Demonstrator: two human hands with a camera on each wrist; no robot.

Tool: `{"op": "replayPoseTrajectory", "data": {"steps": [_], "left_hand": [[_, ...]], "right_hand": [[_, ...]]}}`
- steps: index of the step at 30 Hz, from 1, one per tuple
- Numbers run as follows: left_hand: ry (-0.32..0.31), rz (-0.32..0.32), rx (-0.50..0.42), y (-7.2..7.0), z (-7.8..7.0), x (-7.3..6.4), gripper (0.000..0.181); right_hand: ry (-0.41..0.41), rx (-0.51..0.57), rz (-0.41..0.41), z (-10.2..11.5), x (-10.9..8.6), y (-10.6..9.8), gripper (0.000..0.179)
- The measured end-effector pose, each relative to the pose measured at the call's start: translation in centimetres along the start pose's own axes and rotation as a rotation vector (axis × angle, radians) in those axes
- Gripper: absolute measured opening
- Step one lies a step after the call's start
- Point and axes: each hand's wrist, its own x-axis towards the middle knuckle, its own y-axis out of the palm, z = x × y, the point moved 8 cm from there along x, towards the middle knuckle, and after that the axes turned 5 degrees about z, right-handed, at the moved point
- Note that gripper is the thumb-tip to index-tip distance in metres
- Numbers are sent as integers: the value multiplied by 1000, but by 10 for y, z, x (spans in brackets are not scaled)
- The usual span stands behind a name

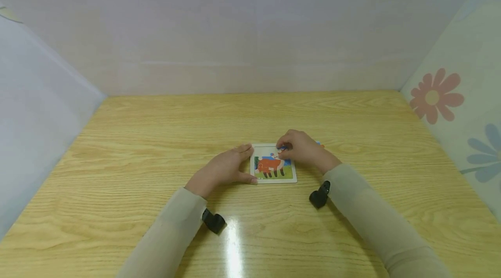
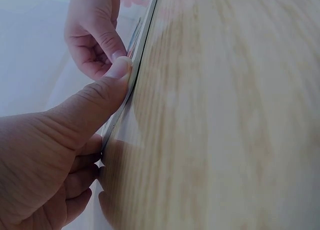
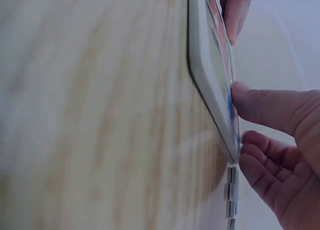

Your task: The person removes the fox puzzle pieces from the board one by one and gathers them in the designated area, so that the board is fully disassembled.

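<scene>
A fox jigsaw puzzle board (image 1: 275, 182) with a white frame lies flat on the table. Its lower part shows an orange fox on green; a pale area shows at the upper left. My left hand (image 1: 225, 167) grips the board's left edge, thumb at the near corner and fingers at the far corner. Over the upper right part, my right hand (image 1: 303, 149) pinches a small orange-and-blue puzzle piece (image 1: 282, 150), partly hidden by the fingers. From the right wrist view, the right thumb (image 3: 267, 107) touches the picture surface, with the other fingers curled near the frame's edge.
Loose puzzle pieces (image 1: 320, 144) lie just beyond the right hand, mostly hidden by it; the right wrist view shows several flat pieces (image 3: 231, 192) beside the board. The wooden table (image 1: 156, 130) meets a pale wall (image 1: 250, 43) behind and side walls, the right one with printed flowers.
</scene>
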Motion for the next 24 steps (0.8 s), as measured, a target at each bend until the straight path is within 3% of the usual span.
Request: {"op": "replayPoseTrajectory", "data": {"steps": [8, 15, 24], "left_hand": [[-8, 1, -5, -1, 0, 0, 96], [-5, 5, -11, -2, -1, 1, 96], [5, -3, -12, -2, -2, 2, 97]], "right_hand": [[51, -1, 31, 0, 4, 0, 25], [105, 60, 32, -1, 4, -1, 24], [118, 71, 25, -2, 4, -2, 21]]}}
